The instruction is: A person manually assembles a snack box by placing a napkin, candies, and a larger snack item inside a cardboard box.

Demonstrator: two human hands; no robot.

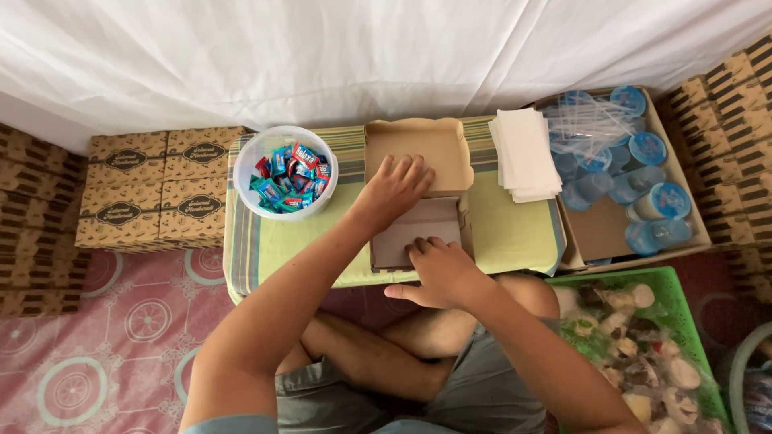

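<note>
Cardboard box (418,173): 1, open | left hand (394,189) flat inside | right hand (441,269) gripping front flap

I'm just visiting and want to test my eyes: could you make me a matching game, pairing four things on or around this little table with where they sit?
Things:
1. round white tub of wrapped sweets
2. stack of white paper sheets
3. open brown cardboard box
4. green plastic basket

Places:
A. on the table, right part
B. on the floor, lower right
C. on the table, left part
D. middle of the table, under both hands

Pairs: 1-C, 2-A, 3-D, 4-B
</note>
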